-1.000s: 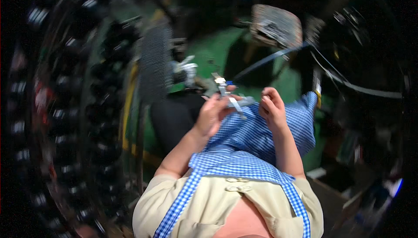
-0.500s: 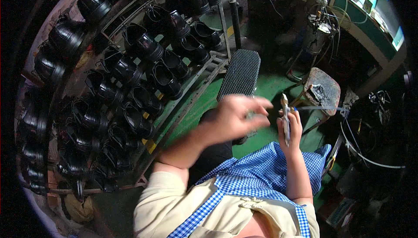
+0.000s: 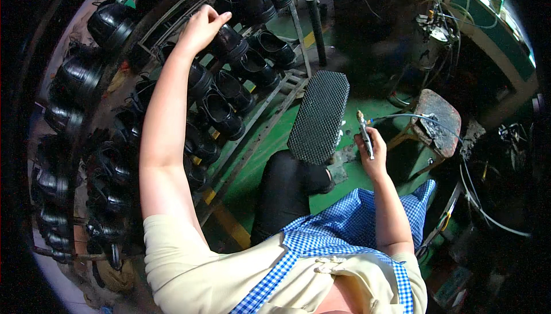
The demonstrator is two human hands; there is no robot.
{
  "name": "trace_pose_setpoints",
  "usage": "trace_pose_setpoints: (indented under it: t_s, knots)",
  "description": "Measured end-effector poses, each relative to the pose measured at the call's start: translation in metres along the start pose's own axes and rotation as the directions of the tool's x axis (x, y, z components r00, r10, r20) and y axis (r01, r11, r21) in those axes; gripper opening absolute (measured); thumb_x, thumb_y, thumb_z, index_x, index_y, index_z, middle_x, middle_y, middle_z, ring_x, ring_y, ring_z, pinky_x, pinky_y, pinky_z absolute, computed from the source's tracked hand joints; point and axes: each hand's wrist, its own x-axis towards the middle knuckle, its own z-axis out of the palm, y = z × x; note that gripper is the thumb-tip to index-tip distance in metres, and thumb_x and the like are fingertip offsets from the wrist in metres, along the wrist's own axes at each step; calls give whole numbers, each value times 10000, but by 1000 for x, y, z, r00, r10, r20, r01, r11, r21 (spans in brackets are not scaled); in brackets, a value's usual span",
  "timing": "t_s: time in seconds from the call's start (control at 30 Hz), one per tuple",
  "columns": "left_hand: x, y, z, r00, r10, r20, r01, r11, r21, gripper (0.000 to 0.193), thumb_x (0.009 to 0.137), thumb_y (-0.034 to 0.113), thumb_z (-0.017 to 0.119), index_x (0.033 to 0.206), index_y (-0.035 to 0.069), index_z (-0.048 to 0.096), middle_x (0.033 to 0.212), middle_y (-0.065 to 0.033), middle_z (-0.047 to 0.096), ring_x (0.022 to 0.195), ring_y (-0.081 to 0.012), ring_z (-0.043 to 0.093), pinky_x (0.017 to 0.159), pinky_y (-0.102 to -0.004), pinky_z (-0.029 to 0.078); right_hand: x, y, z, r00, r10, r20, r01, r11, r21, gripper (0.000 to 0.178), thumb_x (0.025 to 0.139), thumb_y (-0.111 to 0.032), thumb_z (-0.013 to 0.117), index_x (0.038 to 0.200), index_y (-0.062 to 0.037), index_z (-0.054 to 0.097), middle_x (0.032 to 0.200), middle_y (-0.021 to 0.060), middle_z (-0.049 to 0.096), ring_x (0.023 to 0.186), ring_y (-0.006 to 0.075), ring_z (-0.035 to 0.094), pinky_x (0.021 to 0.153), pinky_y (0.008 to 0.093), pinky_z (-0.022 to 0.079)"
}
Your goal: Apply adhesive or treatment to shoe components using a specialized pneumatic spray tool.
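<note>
Green floor [image 3: 270,136] and a dim workshop lie around you, with a metal rack [image 3: 290,81] of shoes [image 3: 222,117] reaching from nine to twelve o'clock. Your metal tool [image 3: 365,139] is at three o'clock from mid-view, gripped by your right grip [image 3: 375,158], tip pointing toward twelve. A second ago it seems to be in your left grip [image 3: 201,28]; now your right alone carries it. That left grip is newly stretched out to eleven o'clock, fingers curled beside a black shoe [image 3: 231,43]; I can't make out whether they touch or pinch anything. I'd judge that the changeover frees your left for the shoes while the tool stays at hand. A hose [image 3: 393,116] leaves the tool toward three o'clock, a textured pad [image 3: 319,119] sits at its ten, and a worn stool [image 3: 450,107] is farther out, between two and three.
</note>
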Motion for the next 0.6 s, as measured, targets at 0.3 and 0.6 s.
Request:
trace_pose_setpoints:
  t_s: [0.3,0.6]
  knots:
    - [-17,-5,-3,975,121,188,-115,993,-40,623,938,547,601,1220,-6,654,1103,-143,710,1005,-236,665,923,-355,482,8,-2,4,1000,5,24,-4,999,-42,312,874,-157,758,1087,-3,590,846,126,640,729,216,613,683,328,494]
    - [12,-23,2,907,52,419,44,975,-216,388,974,440,601,1058,77,707,970,11,690,887,-88,574,862,-284,440,3,-5,4,999,-23,31,27,993,-112,256,899,-145,729,1070,-5,601,798,67,599,702,143,536,657,295,460]
